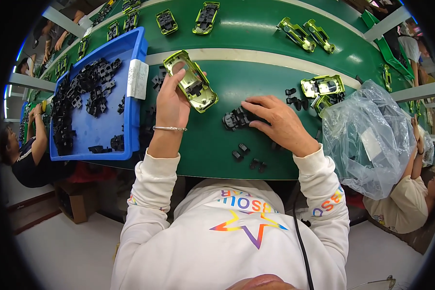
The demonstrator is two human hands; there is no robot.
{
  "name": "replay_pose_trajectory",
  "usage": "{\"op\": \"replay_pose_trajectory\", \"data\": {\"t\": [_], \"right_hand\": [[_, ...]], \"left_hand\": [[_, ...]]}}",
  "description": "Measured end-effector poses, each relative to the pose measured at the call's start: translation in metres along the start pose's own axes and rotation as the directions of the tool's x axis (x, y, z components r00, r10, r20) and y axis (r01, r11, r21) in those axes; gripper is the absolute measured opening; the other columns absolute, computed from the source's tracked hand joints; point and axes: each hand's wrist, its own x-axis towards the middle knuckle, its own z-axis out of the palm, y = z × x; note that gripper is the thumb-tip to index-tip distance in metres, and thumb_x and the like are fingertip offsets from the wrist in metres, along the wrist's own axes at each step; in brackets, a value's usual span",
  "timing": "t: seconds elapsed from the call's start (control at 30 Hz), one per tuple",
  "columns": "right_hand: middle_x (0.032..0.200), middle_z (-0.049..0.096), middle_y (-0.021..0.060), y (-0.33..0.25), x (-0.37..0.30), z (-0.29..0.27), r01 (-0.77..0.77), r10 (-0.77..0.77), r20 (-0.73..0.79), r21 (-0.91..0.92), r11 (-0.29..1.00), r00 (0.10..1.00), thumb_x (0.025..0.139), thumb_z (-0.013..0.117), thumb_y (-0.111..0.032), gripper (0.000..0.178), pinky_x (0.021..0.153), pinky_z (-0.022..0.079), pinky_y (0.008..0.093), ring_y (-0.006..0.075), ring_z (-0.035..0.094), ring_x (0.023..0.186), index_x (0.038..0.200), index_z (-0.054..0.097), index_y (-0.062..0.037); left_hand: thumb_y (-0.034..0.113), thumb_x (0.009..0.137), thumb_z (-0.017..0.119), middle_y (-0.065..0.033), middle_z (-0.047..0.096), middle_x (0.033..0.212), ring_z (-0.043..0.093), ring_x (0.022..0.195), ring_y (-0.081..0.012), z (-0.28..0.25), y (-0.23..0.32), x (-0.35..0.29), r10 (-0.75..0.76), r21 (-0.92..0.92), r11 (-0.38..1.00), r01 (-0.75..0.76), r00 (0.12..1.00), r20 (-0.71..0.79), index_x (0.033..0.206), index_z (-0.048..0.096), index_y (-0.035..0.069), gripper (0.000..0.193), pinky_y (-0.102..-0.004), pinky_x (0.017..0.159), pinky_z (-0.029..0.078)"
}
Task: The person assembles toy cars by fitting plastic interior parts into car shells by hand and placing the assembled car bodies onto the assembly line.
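Note:
My left hand (173, 104) grips a shiny yellow-green toy car body (194, 83), its hollow underside facing up and black parts seated inside. My right hand (278, 121) rests low over the green table, thumb and fingers at the right end of a black plastic car interior part (236, 119). Whether the fingers pinch that part or only touch it is hard to see. Small black pieces (241, 151) lie nearer to me, in front of it. Beyond my right hand are another green car body (322, 86) and more small black pieces (295, 98).
On the left stands a blue bin (136, 111) heaped with black plastic parts (89, 84). A clear plastic bag (367, 140) sits at the right edge. Across the far side runs a green belt (256, 24) carrying several car bodies (207, 18). Other people sit at both sides.

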Motion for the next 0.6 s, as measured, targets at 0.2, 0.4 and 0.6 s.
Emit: {"op": "replay_pose_trajectory", "data": {"t": [0.2,0.4,0.6], "right_hand": [[0.112,0.063,0.0112,-0.015,0.003,-0.014,-0.071,0.093,-0.158,0.138,0.988,0.983,0.079,0.079,-0.015,0.043,0.082,0.053,0.0381,0.0293,0.064,0.099,0.12,0.066,-0.0086],[0.105,0.063,0.0113,-0.051,0.018,-0.017,-0.18,0.262,-0.348,0.252,0.951,0.9,0.08,0.08,-0.01,0.035,0.066,0.054,0.0329,0.0252,0.066,0.081,0.113,0.069,-0.0066],[0.102,0.068,0.0135,-0.059,0.03,-0.026,-0.026,0.154,-0.611,0.212,0.977,0.776,0.081,0.08,-0.014,0.037,0.074,0.055,0.0317,0.0227,0.068,0.086,0.113,0.067,-0.0001]], "left_hand": [[0.034,0.107,0.037,-0.0238,0.055,0.131,0.057,0.12,-0.0395,0.004,-0.013,-0.006,-0.026,-0.111,0.993,0.033,0.997,0.068,0.138,0.044,0.003,0.045,-0.0501,0.099,0.049],[0.041,0.107,0.033,-0.0224,0.056,0.129,0.057,0.119,-0.0377,0.016,-0.016,-0.013,0.113,-0.17,0.98,-0.1,0.991,0.071,0.139,0.042,0.005,0.049,-0.0516,0.1,0.049],[0.041,0.109,0.03,-0.019,0.057,0.131,0.058,0.119,-0.0327,0.03,-0.014,-0.02,0.085,-0.266,0.962,-0.058,0.992,0.093,0.139,0.042,0.007,0.047,-0.0456,0.102,0.047]]}}
